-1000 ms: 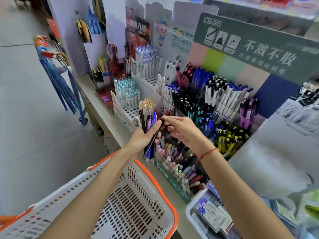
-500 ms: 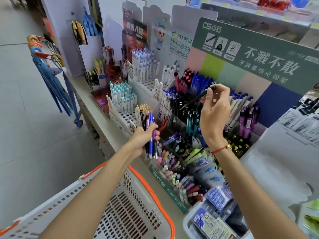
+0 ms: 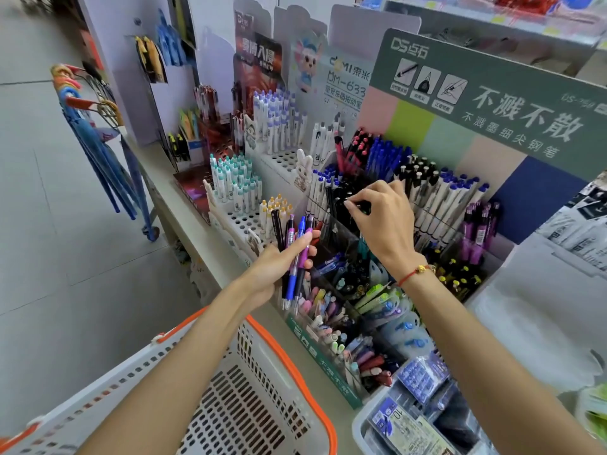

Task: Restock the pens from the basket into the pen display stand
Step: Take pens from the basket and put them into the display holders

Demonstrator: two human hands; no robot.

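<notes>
left hand [image 3: 279,261] gripping pens [image 3: 295,254], right hand [image 3: 382,221] seemingly pinching

Right hand [image 3: 382,224]: down from raised position to black-pen compartment | black pen [image 3: 356,205]: formerly tilted in the air, now lowered upright among clear pen display stand [image 3: 338,238] stock

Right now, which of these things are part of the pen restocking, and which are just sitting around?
Part of the job:
left hand gripping a bunch of pens
right hand at the pen display stand
basket

Just about:
umbrellas
packet tray
</notes>
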